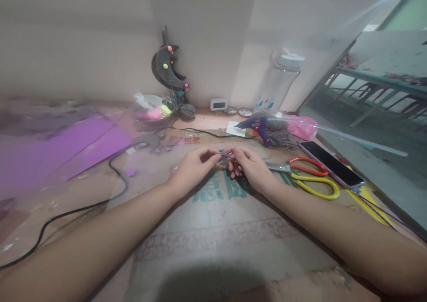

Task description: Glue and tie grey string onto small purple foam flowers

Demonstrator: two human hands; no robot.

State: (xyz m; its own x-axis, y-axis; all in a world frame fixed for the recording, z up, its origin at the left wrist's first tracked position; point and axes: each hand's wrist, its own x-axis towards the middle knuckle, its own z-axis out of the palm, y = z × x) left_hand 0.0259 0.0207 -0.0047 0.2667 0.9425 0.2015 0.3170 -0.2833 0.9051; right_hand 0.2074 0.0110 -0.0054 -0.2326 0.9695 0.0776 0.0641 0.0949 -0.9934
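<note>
Soft daylight, blurred left edge, fisheye

Bare cardboard (216,231) is lying open at 6 o'clock from the left hand (193,168) and right hand (250,168), between the forearms, giving the widest free room. At 3 o'clock scissors (313,177) are lying just beside the right hand, and a phone (332,164) is blocking the strip beyond them. At 1 o'clock a glue gun (256,128) and yarn (283,135) are sitting in the way, with a bottle (280,84) standing behind. At 12 o'clock a narrow bare strip is running to the wall. At 9 o'clock a cable (116,177) is curling across the table, well apart from the left hand, and purple sheets (66,146) are covering the ground past it. At 11 o'clock a bowl (153,110) is standing near the wall.
</note>
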